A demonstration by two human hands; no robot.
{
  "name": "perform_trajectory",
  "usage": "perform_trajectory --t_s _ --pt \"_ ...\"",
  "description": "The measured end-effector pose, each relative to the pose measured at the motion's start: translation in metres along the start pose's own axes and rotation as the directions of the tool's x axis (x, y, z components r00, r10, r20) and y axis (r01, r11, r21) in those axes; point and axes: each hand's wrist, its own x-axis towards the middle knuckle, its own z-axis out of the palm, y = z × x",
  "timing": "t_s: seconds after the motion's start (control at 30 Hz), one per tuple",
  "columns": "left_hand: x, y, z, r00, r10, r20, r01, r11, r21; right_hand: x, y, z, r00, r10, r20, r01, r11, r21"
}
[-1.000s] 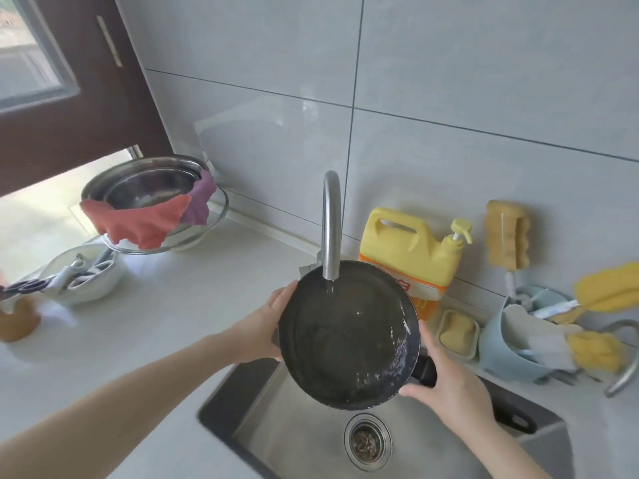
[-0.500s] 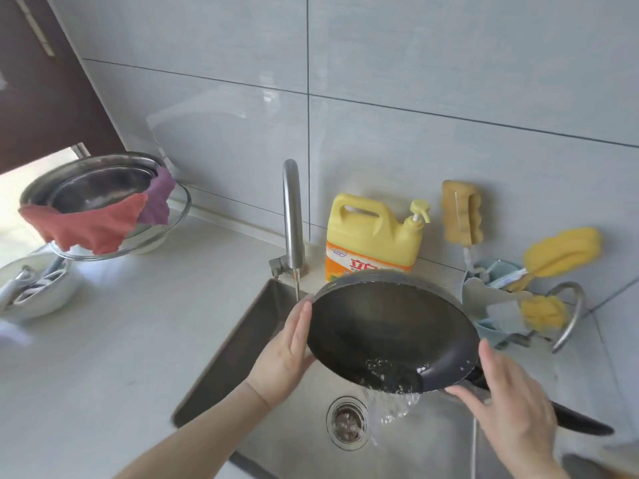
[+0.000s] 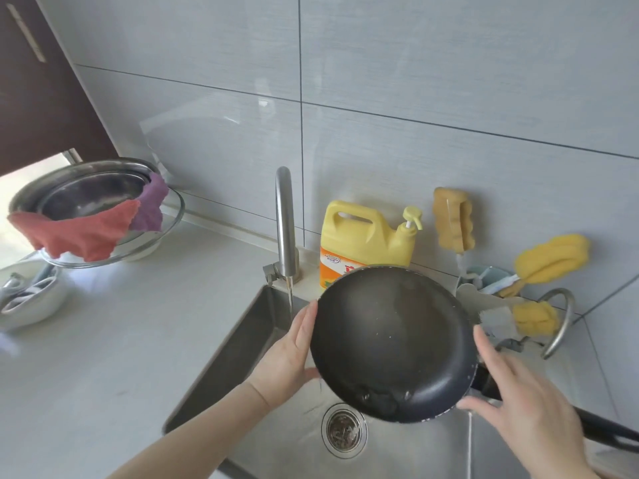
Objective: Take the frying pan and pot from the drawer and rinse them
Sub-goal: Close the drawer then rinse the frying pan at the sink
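The pan is held above the sink, tilted, with its near rim lowest and a little water there. The left hand lies flat on the pan's left edge, with straight fingers. The right hand is at the handle, where it joins the pan; the fingers look spread, and I cannot tell if they grip it. The tap runs a thin stream just left of the pan. The drain shows below. A yellow bottle stands close behind the pan's far rim; its orange label is not readable. Sponges crowd the right side. The counter on the left is free up to the bowls.
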Motion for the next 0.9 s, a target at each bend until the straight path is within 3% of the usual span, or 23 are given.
perform_trajectory --t_s 0.13,0.2,0.3,0.4,0.53,0.6,0.73,0.83,0.9 --pt "-0.006 -0.028 -0.012 0.913 -0.178 0.366 0.267 0.941 -0.208 0.014 -0.015 0.013 0.963 0.045 0.266 -0.059 0.997 0.042" --pt "-0.005 -0.037 -0.029 0.828 -0.216 0.517 0.399 0.875 -0.273 0.026 -0.025 0.018 0.914 0.052 0.403 -0.107 0.988 0.115" --pt "-0.002 -0.054 -0.06 0.672 -0.236 0.702 0.513 0.832 -0.211 0.042 -0.041 0.028 0.828 -0.005 0.56 -0.151 0.961 0.231" --pt "0.005 -0.066 -0.097 0.546 -0.233 0.805 0.539 0.833 -0.125 0.052 -0.056 0.049 0.743 -0.055 0.667 -0.231 0.915 0.332" --pt "0.022 -0.06 -0.152 0.483 -0.37 0.794 0.504 0.859 0.093 0.05 -0.08 0.078 0.705 -0.168 0.689 -0.286 0.821 0.494" --pt "0.027 -0.055 -0.174 0.494 -0.403 0.771 0.488 0.862 0.138 0.044 -0.095 0.091 0.72 -0.209 0.662 -0.308 0.759 0.574" --pt "0.024 -0.049 -0.197 0.598 -0.416 0.685 0.394 0.897 0.2 0.031 -0.12 0.116 0.827 -0.152 0.541 -0.302 0.692 0.655" --pt "0.011 -0.055 -0.192 0.726 -0.335 0.601 0.357 0.93 0.086 0.031 -0.13 0.109 0.91 -0.061 0.41 -0.267 0.671 0.691" --pt "0.0 -0.057 -0.179 0.814 -0.275 0.511 0.315 0.949 0.008 0.038 -0.129 0.09 0.946 0.002 0.324 -0.218 0.743 0.633"
